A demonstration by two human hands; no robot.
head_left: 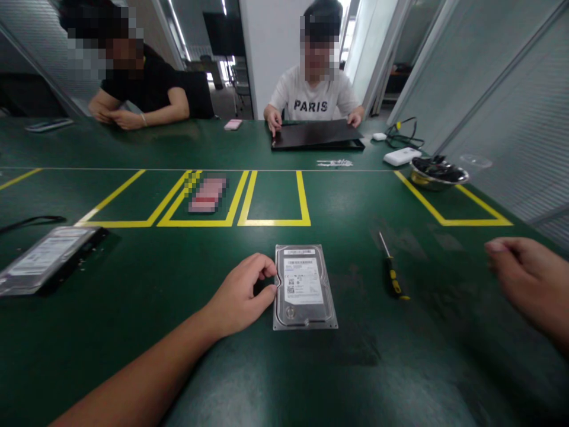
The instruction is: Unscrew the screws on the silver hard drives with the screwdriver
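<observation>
A silver hard drive with a white label lies flat on the green table in front of me. At its left edge is my left hand, its fingers curled and its thumb and fingertips against the drive's side. My right hand is at the far right over the table, fingers closed; what they hold, if anything, is hidden. Between the drive and that hand lies a black and yellow screwdriver, its thin shaft pointing away from me.
Another hard drive lies on the left. Yellow tape marks boxes on the table; a pink object sits in one. A metal bowl with dark pieces stands right. Across the table, a person holds a black panel; another leans on the table.
</observation>
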